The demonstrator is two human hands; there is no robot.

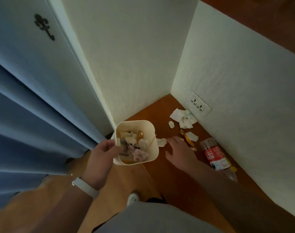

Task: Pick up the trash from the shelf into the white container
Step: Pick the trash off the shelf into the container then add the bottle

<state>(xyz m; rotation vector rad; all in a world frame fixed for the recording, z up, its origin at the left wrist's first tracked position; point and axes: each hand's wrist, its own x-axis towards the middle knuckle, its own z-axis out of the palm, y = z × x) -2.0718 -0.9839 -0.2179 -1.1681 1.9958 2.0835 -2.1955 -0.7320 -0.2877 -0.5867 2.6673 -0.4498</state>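
Fingers (173,140) of the right hand (180,153) lie loose, tips touching a tissue scrap (161,142) on the shelf (173,175). The left hand (101,158) grips the part-filled white container (156,148) alongside. Crumpled tissues (183,117), a wrapper (187,140) and a bottle (212,153) remain on the shelf

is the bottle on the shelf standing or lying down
Lying down. The bottle rests on its side on the shelf, its length running along the wall, red label facing up.
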